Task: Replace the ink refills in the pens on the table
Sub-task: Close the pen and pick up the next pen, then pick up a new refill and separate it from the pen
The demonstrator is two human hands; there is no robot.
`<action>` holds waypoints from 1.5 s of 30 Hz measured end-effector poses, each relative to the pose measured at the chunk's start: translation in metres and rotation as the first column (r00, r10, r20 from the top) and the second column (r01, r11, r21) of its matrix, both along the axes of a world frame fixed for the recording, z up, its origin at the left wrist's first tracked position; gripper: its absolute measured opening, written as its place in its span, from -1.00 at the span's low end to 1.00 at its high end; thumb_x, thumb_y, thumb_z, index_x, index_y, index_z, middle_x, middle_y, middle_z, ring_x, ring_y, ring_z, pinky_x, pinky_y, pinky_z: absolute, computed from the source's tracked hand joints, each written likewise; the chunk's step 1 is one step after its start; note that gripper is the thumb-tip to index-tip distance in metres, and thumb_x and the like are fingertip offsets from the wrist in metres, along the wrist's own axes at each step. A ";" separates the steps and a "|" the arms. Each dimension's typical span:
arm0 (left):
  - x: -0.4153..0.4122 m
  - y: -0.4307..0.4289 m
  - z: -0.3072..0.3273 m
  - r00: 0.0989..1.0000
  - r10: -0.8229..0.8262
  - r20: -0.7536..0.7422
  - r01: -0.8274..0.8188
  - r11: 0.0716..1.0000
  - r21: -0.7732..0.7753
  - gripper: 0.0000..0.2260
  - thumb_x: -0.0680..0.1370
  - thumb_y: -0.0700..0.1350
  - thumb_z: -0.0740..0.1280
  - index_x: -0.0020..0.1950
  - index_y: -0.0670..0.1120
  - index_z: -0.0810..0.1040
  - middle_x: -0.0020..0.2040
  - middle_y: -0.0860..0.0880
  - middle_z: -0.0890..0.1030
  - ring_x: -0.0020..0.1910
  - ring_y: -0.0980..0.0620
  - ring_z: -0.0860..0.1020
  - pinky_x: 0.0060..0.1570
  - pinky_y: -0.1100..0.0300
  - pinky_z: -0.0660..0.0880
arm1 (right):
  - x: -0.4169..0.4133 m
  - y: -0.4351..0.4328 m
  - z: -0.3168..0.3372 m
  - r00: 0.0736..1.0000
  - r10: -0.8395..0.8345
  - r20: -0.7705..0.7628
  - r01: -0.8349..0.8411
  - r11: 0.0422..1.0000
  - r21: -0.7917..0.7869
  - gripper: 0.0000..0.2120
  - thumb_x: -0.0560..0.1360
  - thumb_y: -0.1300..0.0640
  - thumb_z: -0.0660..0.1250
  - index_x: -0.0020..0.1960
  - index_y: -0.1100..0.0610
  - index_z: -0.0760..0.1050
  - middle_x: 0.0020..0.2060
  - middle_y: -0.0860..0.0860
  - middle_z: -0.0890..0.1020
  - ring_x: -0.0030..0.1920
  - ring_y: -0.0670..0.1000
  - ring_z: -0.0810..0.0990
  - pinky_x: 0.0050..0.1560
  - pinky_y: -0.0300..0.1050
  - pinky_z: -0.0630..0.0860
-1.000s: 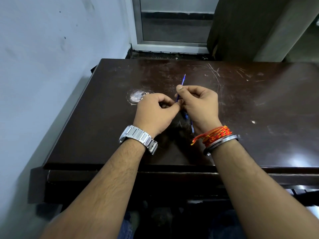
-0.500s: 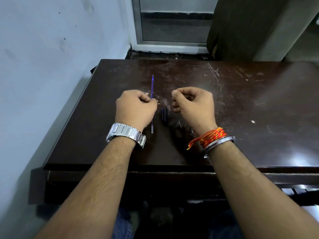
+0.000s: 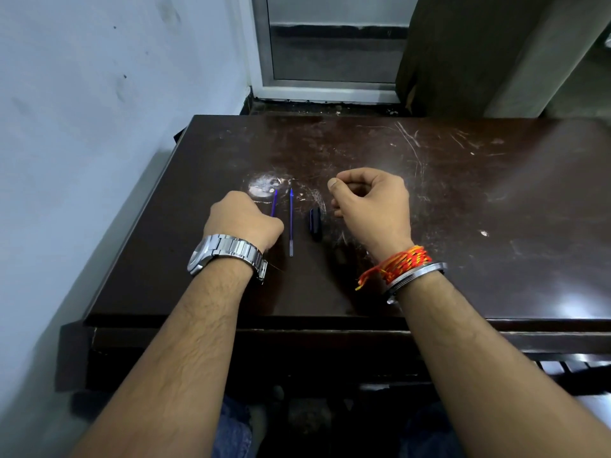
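A dark, scratched wooden table (image 3: 496, 226) stands against a pale wall (image 3: 99, 127). The left hand's (image 3: 243, 223) fingers are curled under and hidden by its back, knuckles up, low over the tabletop; a blue refill (image 3: 274, 202) runs out from beyond the knuckles, pointing away, and I cannot tell whether the fingers grip it. Just to its right a second blue refill (image 3: 291, 223) lies loose on the table, parallel to it; further right lies a short dark pen piece (image 3: 314, 223). The right hand's (image 3: 373, 206) fingers are curled into a loose fist beside that piece, thumb (image 3: 333, 184) extended over them, nothing seen in them. A steel wristwatch (image 3: 228, 252) is on the left wrist; orange threads (image 3: 400, 262) and a metal bangle (image 3: 420, 272) are on the right.
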State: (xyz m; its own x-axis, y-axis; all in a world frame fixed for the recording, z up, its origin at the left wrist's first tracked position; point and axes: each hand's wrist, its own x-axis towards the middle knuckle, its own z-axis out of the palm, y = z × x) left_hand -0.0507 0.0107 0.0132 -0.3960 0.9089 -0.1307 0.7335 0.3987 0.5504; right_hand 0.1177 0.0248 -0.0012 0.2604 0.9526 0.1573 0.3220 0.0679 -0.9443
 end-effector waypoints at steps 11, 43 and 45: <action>0.002 0.002 -0.003 1.000 -0.009 -0.012 0.009 1.000 0.002 -0.85 0.29 -0.10 0.44 -0.20 -0.13 0.64 -0.32 -0.05 0.60 -0.42 0.04 0.51 -0.52 0.28 0.31 | -0.001 -0.002 0.001 0.999 -0.008 0.046 0.008 1.000 -0.016 -0.91 0.45 0.02 0.46 -0.11 0.03 0.67 -0.31 -0.04 0.71 -0.23 -0.04 0.72 -0.10 0.00 0.69; 0.019 0.000 0.006 0.995 0.003 0.096 -0.022 0.980 0.198 -0.78 0.42 -0.06 0.27 -0.34 -0.17 0.49 -0.38 -0.08 0.54 -0.44 -0.01 0.47 -0.51 0.24 0.25 | 0.023 -0.004 0.012 0.821 -0.026 0.570 0.187 0.956 -0.226 -0.76 0.39 0.01 0.44 -0.07 0.18 0.65 -0.10 0.21 0.66 -0.09 0.25 0.65 -0.04 0.06 0.64; 0.021 -0.001 0.007 0.992 -0.006 0.128 -0.023 0.975 0.220 -0.76 0.44 -0.05 0.26 -0.38 -0.15 0.41 -0.45 -0.05 0.46 -0.47 -0.04 0.44 -0.51 0.22 0.25 | 0.023 -0.004 0.012 0.827 -0.030 0.561 0.191 0.954 -0.230 -0.75 0.39 0.01 0.43 -0.07 0.18 0.65 -0.09 0.23 0.65 -0.09 0.27 0.65 -0.03 0.06 0.64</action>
